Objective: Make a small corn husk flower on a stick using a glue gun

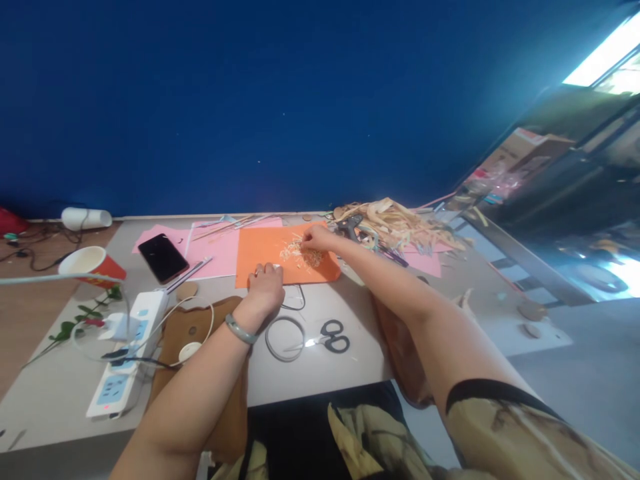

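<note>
An orange paper sheet point(265, 260) lies on the grey table point(320, 367), with a small heap of pale straw shavings point(299, 253) on it. My right hand point(316, 238) reaches over the sheet and its fingers pinch at the shavings. My left hand point(265, 285), with a green bangle at the wrist, rests on the sheet's near edge with fingers curled, pressing it down. Whether it holds anything is hidden.
Black-handled scissors point(327, 339) and a wire loop point(284, 339) lie near the front. A pile of straw strips point(400, 227), pink sheets point(215, 250), a phone point(163, 257), a red cup point(91, 265), a power strip point(127, 353) and a brown pouch point(193, 330) surround them.
</note>
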`<state>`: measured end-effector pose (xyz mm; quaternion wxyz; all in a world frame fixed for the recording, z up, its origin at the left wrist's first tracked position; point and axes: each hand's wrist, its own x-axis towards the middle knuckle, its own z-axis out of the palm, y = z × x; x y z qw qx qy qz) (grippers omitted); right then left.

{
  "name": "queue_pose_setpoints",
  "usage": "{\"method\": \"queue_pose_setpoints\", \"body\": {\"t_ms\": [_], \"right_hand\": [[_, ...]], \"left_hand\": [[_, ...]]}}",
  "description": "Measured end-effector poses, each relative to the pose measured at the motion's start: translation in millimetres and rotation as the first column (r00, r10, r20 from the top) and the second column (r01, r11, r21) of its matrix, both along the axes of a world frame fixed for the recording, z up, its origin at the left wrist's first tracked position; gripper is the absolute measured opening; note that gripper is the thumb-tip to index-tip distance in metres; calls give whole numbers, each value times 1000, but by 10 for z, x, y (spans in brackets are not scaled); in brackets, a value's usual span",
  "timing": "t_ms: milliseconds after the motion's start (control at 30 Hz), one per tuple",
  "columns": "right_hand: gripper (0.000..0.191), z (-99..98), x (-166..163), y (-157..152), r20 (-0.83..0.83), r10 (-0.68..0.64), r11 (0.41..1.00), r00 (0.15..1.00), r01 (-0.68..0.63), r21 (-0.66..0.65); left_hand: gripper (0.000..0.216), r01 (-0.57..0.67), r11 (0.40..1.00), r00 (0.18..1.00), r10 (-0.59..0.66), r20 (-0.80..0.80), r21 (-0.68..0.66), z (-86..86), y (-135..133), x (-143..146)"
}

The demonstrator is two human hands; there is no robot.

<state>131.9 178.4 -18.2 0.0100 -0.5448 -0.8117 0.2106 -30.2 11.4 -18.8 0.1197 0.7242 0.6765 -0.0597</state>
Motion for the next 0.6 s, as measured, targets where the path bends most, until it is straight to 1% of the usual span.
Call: {"method": "queue_pose_setpoints", "body": {"t_ms": [167, 300, 433, 600], "right_hand": [[12, -61, -139, -129, 110, -26, 1000, 994, 27, -6], [14, -43, -181, -174, 134, -20, 999, 991, 23, -23], [12, -13, -124, -97, 81, -1, 1000, 997, 3, -24], [11, 51, -22, 3, -64, -12, 1000, 998, 11, -17]], "left_hand": [[42, -6, 1000, 1000, 6, 14, 7, 16, -8, 1], [42, -16, 1000, 1000, 16, 5, 6, 17, -6, 8], [40, -14, 1000, 1000, 14, 4, -1, -2, 2, 9], [41, -19, 1000, 1000, 19, 3, 17, -11, 4, 14]]}}
